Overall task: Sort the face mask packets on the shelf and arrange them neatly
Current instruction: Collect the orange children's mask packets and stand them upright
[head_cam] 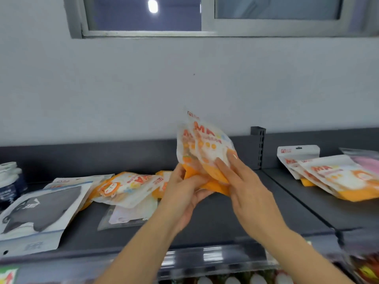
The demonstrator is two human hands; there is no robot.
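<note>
Both hands are up over the shelf [235, 218]: the left hand [184, 187] grips the orange packets [202, 148] from below, seemingly two, while the right hand [240, 177] presses them square. Next, I'd guess, they join the matching stack [332, 175] at right.

We count two hands: left hand [182, 189], right hand [244, 181]. Between them, two orange-and-white packets [202, 144], overlapped. On left shelf [205, 220]: at least two more orange-and-white packets [125, 187], one big packet with black mask [41, 210], one clear packet [131, 214] under orange ones, one white-and-navy stack [9, 181] at far left, count unclear. On right shelf [328, 206]: we make out about three orange-and-white packets [336, 175], one pink packet [367, 162]. Two window panes [143, 15] above.
</note>
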